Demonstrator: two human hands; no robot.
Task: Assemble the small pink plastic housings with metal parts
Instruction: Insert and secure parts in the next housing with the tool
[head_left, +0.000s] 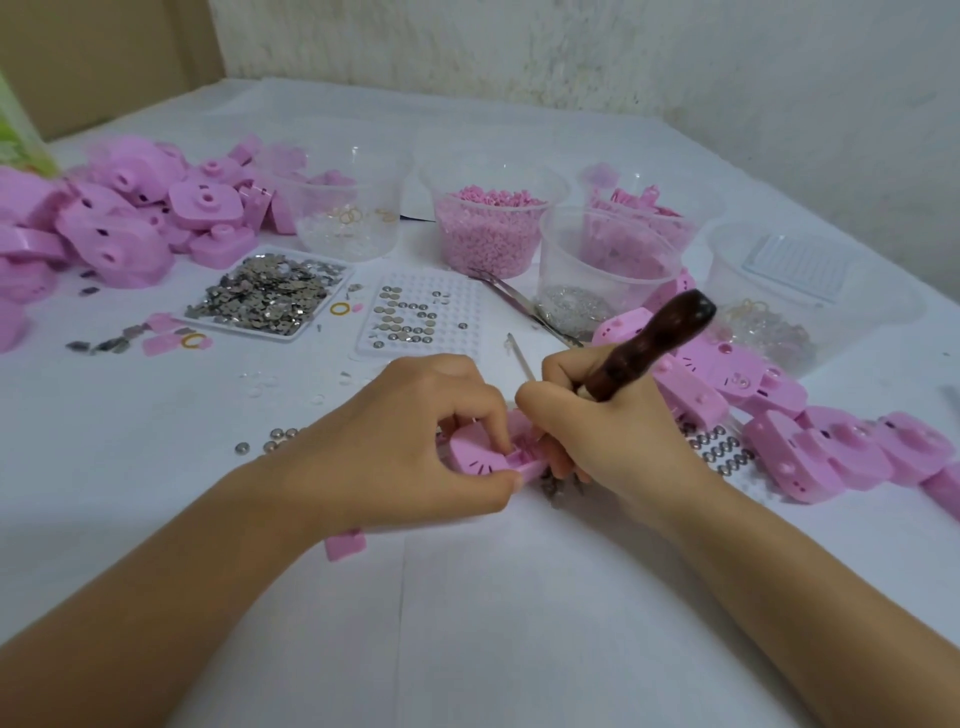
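**Hold firm, press straight**

The left fingers (488, 418) pinch the pink housing (475, 457) against the desk (467, 597). Just right of them, the right fingers (563, 374) clasp a wooden-handled tool (655, 340), its tip hidden. Best press gently with the housing pinned. Metal parts (270, 296) lie well beyond.

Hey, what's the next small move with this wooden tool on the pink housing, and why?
Probably press the dark wooden-handled tool gently downward: the right hand grips it angled into the open slot of the small pink plastic housing, which the left hand pinches steady.
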